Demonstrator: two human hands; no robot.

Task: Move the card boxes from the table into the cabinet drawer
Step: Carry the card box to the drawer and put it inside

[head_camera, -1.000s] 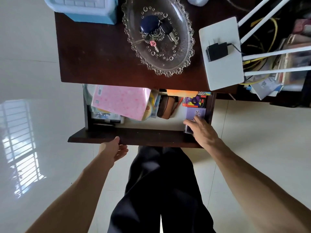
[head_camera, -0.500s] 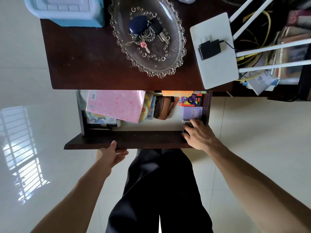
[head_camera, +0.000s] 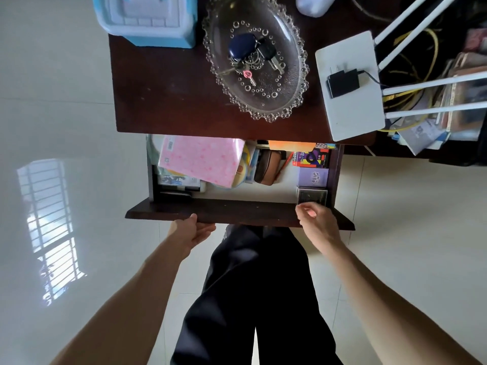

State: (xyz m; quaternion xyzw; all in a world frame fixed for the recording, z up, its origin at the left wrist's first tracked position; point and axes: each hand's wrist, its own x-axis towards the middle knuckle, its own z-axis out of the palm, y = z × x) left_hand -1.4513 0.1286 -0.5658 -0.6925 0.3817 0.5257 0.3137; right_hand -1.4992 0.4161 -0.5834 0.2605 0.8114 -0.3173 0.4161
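The drawer [head_camera: 237, 213] is standing pulled out from under the dark wooden table [head_camera: 168, 96], its front panel nearest the person. The left hand [head_camera: 191, 234] is gripping the near edge of that front panel, thumb lying on top and fingers curling underneath. The right hand [head_camera: 317, 223] is hovering over the right end of the panel with its fingers loosely curled and nothing between them, fingertips just near of the dark card box [head_camera: 312, 196].

Three card boxes are lying in a row along the drawer's right wall: the dark card box nearest, a purple card box [head_camera: 313, 177] touching its far side, and a colourful card box [head_camera: 311, 158] farther back, partly under the table edge. To their left a brown case [head_camera: 268, 167] is sitting upright, and a pink packet [head_camera: 203, 159] is lying tilted over other clutter at the drawer's left.

On the table a glass dish [head_camera: 292, 83] is holding a bunch of keys [head_camera: 250, 56], a blue basket [head_camera: 147, 19] is sitting at the far left, and a white router [head_camera: 345, 109] is carrying a black adapter [head_camera: 342, 83]
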